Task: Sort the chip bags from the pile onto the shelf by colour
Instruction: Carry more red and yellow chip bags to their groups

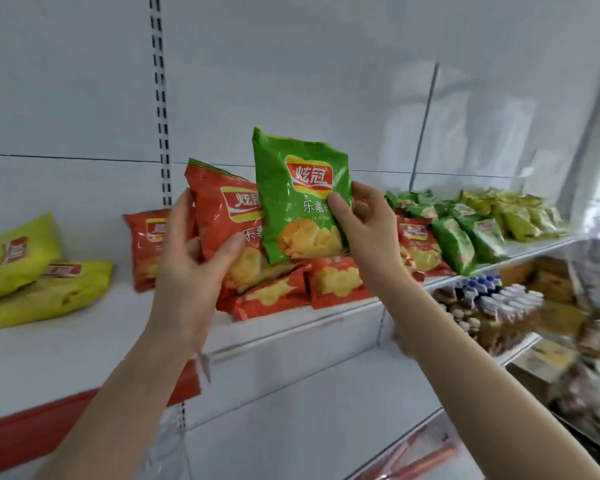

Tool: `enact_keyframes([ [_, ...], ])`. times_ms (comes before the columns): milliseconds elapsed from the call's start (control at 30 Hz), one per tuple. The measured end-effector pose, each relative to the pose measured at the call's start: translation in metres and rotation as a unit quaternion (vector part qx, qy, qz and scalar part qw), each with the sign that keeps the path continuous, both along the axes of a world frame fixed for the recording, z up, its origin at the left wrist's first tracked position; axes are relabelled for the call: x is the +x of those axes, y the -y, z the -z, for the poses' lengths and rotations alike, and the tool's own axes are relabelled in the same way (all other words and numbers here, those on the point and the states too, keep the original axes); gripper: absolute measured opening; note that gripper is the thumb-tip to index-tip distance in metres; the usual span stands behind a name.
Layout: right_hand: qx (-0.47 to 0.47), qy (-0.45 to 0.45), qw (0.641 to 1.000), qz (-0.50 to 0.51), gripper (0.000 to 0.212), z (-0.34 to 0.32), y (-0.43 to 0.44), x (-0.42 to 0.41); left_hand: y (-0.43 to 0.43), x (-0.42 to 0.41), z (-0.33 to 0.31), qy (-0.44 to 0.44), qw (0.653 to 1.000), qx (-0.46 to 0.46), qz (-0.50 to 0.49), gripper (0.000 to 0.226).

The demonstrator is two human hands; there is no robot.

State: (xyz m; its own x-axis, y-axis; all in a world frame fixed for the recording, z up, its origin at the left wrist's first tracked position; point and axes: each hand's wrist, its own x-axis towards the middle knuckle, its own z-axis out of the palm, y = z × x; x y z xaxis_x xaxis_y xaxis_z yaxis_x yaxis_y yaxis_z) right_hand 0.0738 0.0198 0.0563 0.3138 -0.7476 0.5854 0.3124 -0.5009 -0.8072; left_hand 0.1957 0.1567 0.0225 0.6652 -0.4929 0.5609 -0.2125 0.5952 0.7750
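Green bag [298,195] up in your right hand [364,233] — thumb and curled fingers pinch its right edge, upright. Your left hand [191,268] grips one orange bag [219,220], tilted, overlapped by the green, both above the shelf [84,344]. Two yellow bags [25,271] lie left, at least four orange ones [336,282] below; right-hand pile [482,220] — too blurred to count.

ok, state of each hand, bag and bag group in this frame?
left hand, grips the held orange bag, upright.
right hand, pinches the green bag, upright, overlapping the held orange bag's front.
yellow bags, lying on the shelf, left end.
shelved orange bags, lying behind the hands.
pile, green, yellow and orange bags mixed, right end.
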Motion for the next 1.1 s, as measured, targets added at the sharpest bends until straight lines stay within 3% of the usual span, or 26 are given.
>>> enact_keyframes([
  [300,0.039,-0.042,0.989,0.140,0.030,0.022,0.144,-0.225,0.181,-0.185,0.025,0.039,0.993,0.032,0.108,0.063],
  [533,0.094,-0.031,0.965,0.242,0.032,0.042,0.251,-0.358,0.295,-0.270,0.015,0.042,0.992,0.054,0.106,0.064],
  [800,0.107,-0.033,0.963,0.246,0.037,0.054,0.407,-0.391,0.432,-0.307,0.002,0.013,0.989,0.065,0.132,0.061],
  [1100,0.102,-0.090,0.972,0.192,0.029,0.034,0.591,-0.369,0.535,-0.293,-0.024,-0.016,1.000,0.026,0.007,0.045],
])
